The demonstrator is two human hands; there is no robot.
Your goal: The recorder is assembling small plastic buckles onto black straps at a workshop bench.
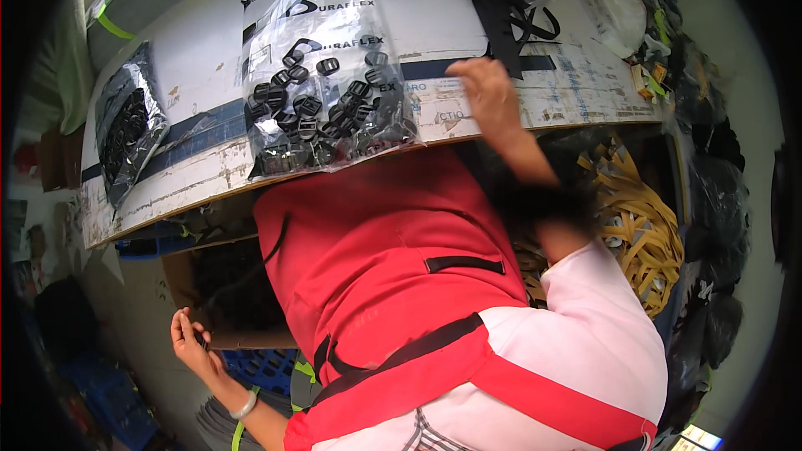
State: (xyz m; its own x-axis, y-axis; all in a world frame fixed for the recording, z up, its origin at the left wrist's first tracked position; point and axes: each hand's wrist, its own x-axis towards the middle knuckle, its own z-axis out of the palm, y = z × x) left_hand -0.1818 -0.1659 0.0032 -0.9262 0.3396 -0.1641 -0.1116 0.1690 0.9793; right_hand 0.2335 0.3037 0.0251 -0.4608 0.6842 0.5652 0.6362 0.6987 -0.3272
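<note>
My left hand [194, 344] is low at the left, away from the table, its fingers curled round a small black piece [200, 339] that looks like a plastic buckle. Over the table's front edge reaches my right hand [491, 100], smeared by motion, so its grip does not show. Left of that hand, a clear plastic bag [334, 17] lies on the table, with many black plastic buckles [307, 107] in or on it. Beyond the right hand is a heap of black fabric and straps [501, 8].
The worn white table [576, 100] has another clear bag of black parts [132, 121] at its left end. Yellow-brown webbing [639, 225] is heaped below on the right. Under the table stands a cardboard box [242, 339] of dark items; a blue crate [259, 367] is near it.
</note>
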